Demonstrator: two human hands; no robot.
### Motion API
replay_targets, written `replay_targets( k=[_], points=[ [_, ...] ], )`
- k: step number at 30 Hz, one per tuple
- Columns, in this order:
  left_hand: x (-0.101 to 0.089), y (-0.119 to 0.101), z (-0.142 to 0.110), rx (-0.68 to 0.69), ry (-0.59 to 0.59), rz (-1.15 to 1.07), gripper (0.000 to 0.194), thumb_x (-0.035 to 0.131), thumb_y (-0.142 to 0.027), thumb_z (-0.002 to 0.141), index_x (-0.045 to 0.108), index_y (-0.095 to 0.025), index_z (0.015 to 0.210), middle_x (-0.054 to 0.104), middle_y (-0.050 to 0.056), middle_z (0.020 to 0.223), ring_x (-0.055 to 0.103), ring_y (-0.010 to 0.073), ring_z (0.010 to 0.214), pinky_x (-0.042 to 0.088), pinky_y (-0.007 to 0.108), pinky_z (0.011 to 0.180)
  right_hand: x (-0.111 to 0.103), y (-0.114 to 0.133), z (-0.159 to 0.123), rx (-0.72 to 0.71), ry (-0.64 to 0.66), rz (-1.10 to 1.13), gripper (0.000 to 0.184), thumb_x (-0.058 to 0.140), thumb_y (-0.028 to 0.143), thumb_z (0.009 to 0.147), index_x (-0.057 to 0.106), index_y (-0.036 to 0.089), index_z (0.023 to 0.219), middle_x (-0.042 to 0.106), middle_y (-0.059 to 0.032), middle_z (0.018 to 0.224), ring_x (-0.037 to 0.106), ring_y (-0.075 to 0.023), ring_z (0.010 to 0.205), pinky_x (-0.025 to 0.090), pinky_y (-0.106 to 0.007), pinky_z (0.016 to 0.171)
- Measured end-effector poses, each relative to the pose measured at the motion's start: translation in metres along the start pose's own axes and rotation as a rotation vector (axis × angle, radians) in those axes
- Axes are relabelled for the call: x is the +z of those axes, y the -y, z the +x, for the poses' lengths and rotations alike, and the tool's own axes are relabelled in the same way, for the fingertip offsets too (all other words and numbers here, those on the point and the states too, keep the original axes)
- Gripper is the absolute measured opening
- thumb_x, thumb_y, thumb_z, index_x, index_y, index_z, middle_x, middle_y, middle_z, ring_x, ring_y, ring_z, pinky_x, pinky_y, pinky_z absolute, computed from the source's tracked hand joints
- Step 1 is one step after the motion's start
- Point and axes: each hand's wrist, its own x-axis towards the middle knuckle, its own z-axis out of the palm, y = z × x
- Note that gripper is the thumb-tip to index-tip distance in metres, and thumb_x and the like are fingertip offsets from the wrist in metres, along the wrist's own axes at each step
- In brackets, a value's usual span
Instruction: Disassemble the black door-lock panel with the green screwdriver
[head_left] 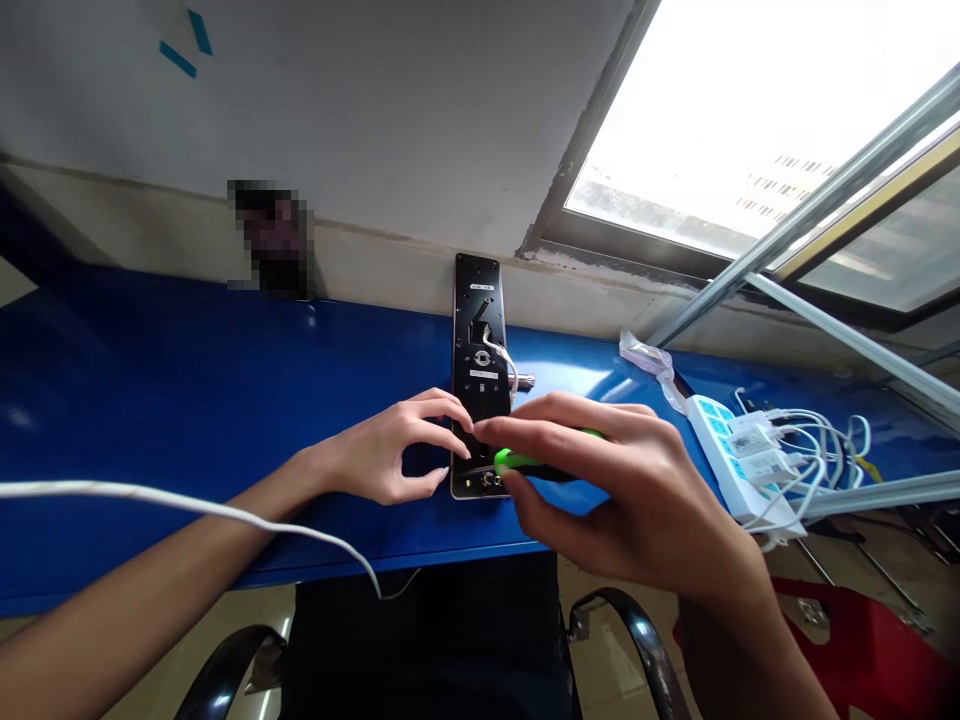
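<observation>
A long black door lock panel [466, 350] lies on the blue table, pointing away from me, its inner face up with screws and small white labels. A white wire [506, 362] runs from a socket in its middle along the right edge. My right hand [622, 475] grips a green and black screwdriver [510, 462], whose tip points left over the panel's near end. At the left edge of that end is my left hand [397, 450], with thumb and fingers curved apart and fingertips over the panel. Whether those fingertips press on it is unclear.
The blue table [187, 400] runs along a wall under a window. On the right are a white power strip [724, 450] with several plugs, a plastic-wrapped item [645, 355] and metal frame bars. A white cable [187, 502] crosses my left forearm. A red stool [862, 640] stands below.
</observation>
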Motion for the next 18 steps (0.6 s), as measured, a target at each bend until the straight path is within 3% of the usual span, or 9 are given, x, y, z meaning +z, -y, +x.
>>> replay_targets(
  k=[2, 7, 11, 16, 18],
  points=[
    [0.0, 0.0, 0.0, 0.012, 0.0, 0.001, 0.033, 0.069, -0.011, 0.082, 0.075, -0.022, 0.112, 0.066, 0.009, 0.131, 0.057, 0.0274, 0.13, 0.053, 0.043, 0.112, 0.001, -0.001, 0.0, 0.012, -0.011, -0.028, 0.029, 0.069, 0.01, 0.091, 0.072, 0.02, 0.118, 0.073, -0.0025, 0.097, 0.065, -0.0117, 0.075, 0.051, -0.027, 0.065],
    [0.001, -0.001, 0.002, 0.014, -0.027, -0.002, 0.03, 0.069, -0.012, 0.083, 0.077, -0.022, 0.11, 0.068, 0.01, 0.127, 0.062, 0.0266, 0.124, 0.056, 0.042, 0.108, 0.004, -0.006, 0.001, -0.007, -0.01, 0.094, 0.055, 0.066, 0.005, 0.084, 0.063, 0.021, 0.137, 0.073, -0.0055, 0.113, 0.068, -0.0156, 0.09, 0.056, -0.03, 0.077],
    [0.001, 0.0, 0.002, 0.019, -0.018, 0.009, 0.034, 0.069, -0.009, 0.08, 0.078, -0.024, 0.109, 0.07, 0.009, 0.127, 0.06, 0.0276, 0.127, 0.055, 0.043, 0.109, 0.005, -0.01, 0.002, -0.009, -0.08, 0.019, 0.023, 0.071, 0.012, 0.089, 0.073, 0.019, 0.111, 0.073, -0.0024, 0.091, 0.064, -0.0109, 0.069, 0.051, -0.026, 0.06],
    [0.002, 0.004, 0.001, 0.007, -0.035, 0.0, 0.036, 0.068, -0.008, 0.079, 0.079, -0.024, 0.11, 0.07, 0.008, 0.13, 0.063, 0.0267, 0.125, 0.055, 0.042, 0.11, 0.007, -0.011, 0.004, -0.017, -0.099, 0.084, 0.052, 0.065, 0.008, 0.083, 0.063, 0.022, 0.133, 0.075, -0.0067, 0.117, 0.072, -0.0175, 0.093, 0.06, -0.031, 0.078],
    [0.001, 0.004, 0.001, 0.002, -0.023, -0.009, 0.036, 0.067, -0.008, 0.08, 0.079, -0.024, 0.11, 0.071, 0.008, 0.129, 0.062, 0.0269, 0.127, 0.054, 0.043, 0.111, 0.007, -0.012, 0.004, -0.025, -0.102, 0.065, 0.043, 0.07, 0.01, 0.084, 0.067, 0.021, 0.125, 0.077, -0.0046, 0.106, 0.071, -0.0143, 0.081, 0.058, -0.027, 0.069]
  ],
)
